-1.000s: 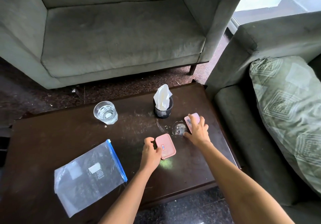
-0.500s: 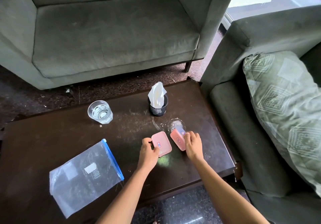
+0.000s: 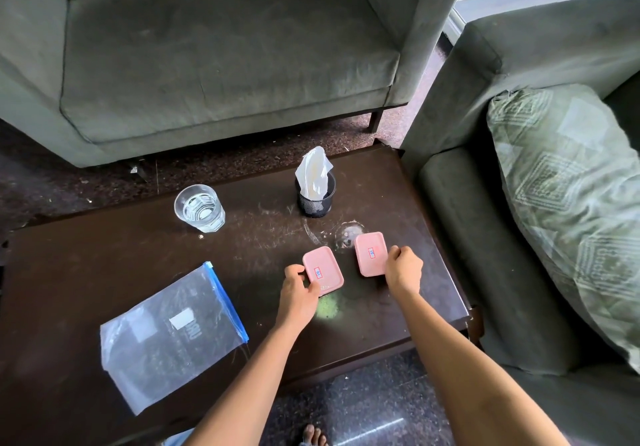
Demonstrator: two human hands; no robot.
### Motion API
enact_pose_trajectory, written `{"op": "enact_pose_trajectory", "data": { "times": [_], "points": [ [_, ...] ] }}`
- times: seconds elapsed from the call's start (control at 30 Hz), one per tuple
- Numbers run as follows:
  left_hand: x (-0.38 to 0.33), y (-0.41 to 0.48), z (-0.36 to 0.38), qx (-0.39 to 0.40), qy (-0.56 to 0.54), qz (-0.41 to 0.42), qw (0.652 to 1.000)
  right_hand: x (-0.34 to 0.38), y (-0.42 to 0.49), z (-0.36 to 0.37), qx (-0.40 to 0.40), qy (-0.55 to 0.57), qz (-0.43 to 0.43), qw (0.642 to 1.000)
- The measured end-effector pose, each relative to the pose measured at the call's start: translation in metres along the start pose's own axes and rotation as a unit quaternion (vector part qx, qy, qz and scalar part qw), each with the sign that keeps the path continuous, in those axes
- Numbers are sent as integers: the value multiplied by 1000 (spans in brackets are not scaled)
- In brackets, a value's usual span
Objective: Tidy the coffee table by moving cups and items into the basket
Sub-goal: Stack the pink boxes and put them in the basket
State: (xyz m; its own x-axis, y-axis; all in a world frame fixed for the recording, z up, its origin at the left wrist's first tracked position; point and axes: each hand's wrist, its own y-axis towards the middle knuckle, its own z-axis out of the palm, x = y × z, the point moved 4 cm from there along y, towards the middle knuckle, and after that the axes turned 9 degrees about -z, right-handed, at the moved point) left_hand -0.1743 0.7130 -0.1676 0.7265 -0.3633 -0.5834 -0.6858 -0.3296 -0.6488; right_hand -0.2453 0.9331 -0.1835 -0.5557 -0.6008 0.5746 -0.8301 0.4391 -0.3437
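Two flat pink boxes lie side by side on the dark coffee table (image 3: pixel 104 255). My left hand (image 3: pixel 300 286) grips the left pink box (image 3: pixel 323 271) at its near-left corner. The right pink box (image 3: pixel 370 253) is held at its right edge by my right hand (image 3: pixel 403 269), fingers curled over it. A glass of water (image 3: pixel 200 207) stands at the table's far left. Towards the far middle, a black mesh cup (image 3: pixel 316 200) holds white tissue. A clear zip bag (image 3: pixel 169 335) with a blue seal lies flat at the near left. No basket is in view.
A grey sofa (image 3: pixel 221 58) stands beyond the table. A second sofa with a patterned green cushion (image 3: pixel 571 196) is close on the right. My bare foot (image 3: pixel 313 435) shows on the dark floor under the table's near edge.
My right hand has brought the right pink box from beside the mesh cup towards me and set it next to the left box. My left hand has stayed on its box.
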Motion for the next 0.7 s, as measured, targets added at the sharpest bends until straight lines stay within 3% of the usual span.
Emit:
{"op": "enact_pose_trajectory", "data": {
  "times": [0.07,0.13,0.2,0.27,0.33,0.47,0.6,0.7],
  "points": [
    [3,0,-3,-3,-5,-5,1000,9,-11,-3,-47,-1,-53,997],
    [4,0,-9,-9,-14,-8,1000,28,-29,-2,-65,-3,-186,980],
    [4,0,-15,-18,-25,-6,1000,46,-51,12,9,-22,-312,950],
    [2,-1,-25,-27,-35,-3,999,57,-72,33,106,-82,-367,920],
    [1,0,-38,-35,-50,2,998,65,-87,54,133,-189,-379,896],
    [3,2,-72,-57,-65,12,996,79,-101,79,129,-313,-306,890],
    [13,7,-115,-73,-90,15,993,92,-111,83,95,-267,-229,931],
    [22,10,-156,-104,-96,16,990,107,-131,89,47,-210,-290,933]
  ]
}}
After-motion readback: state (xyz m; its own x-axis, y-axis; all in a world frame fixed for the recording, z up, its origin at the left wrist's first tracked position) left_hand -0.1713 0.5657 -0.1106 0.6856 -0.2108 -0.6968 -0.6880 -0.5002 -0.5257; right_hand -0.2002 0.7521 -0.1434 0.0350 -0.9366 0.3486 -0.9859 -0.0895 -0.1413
